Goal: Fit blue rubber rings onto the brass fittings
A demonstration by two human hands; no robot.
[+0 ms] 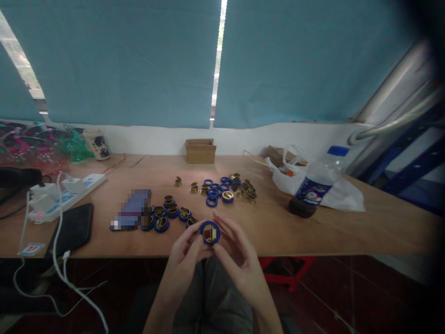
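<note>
Between both hands, just above the table's front edge, is a round gold metal piece set in a blue ring. My left hand grips its left side with thumb and fingers. On the opposite side, the thumb and fingertips of my right hand close on the same piece. Similar gold pieces in blue rings lie in a group to the left. Beyond my hands are loose blue rings in a heap, with bare gold pieces beside them on the right.
A cola bottle leans at the right by a white plastic bag. A small cardboard box stands at the back. On the left lie a blurred-out flat object, a black phone and a power strip with white cables.
</note>
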